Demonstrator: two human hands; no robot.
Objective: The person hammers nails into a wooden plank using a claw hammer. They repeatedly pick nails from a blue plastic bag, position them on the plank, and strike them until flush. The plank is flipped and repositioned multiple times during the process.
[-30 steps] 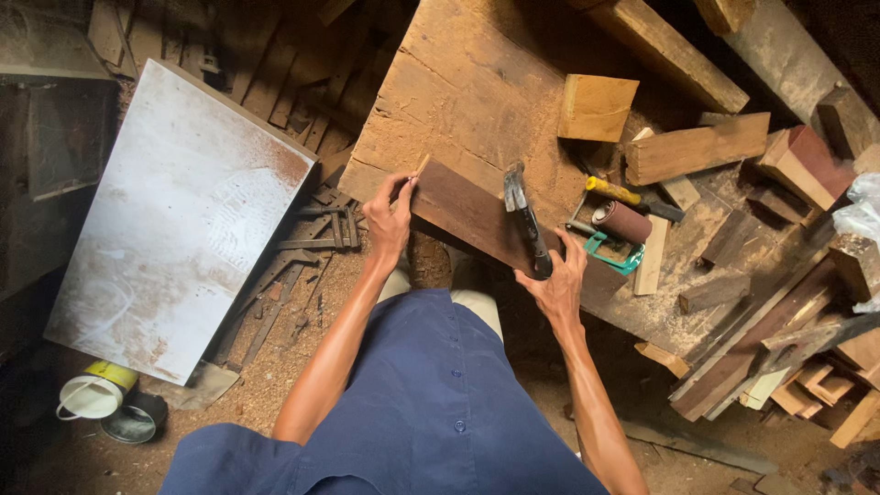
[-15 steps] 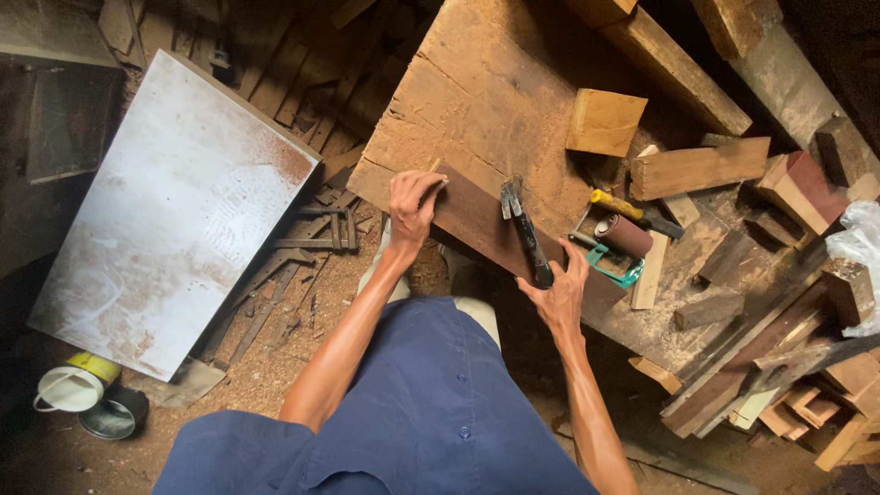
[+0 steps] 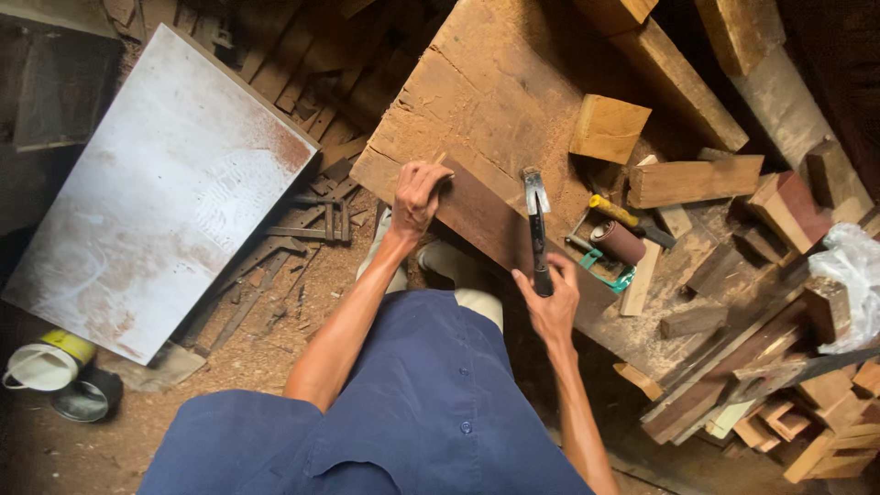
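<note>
Viewed from above, a dusty wooden desk strewn with sawdust and offcuts; to the left, on the floor, a large pale metal sheet. Across the desk's near edge, a dark reddish plank, lying flat and partly overhanging. Left hand curled on the plank's left end, fingertips pinching what looks like a small pale peg or pencil, too small to tell which. Right hand closed around the black handle of a hammer, metal head resting on the plank, well apart from the left hand. Beyond the hammer, a light wooden block, a roll of brown sandpaper and a yellow-handled tool. Bottom left, a white cup with a yellow band. Likely risks: a struck fingertip if the hammer lands near the pinching hand; the overhanging plank tipping or sliding under a blow; loose offcuts knocked to the floor.
</note>
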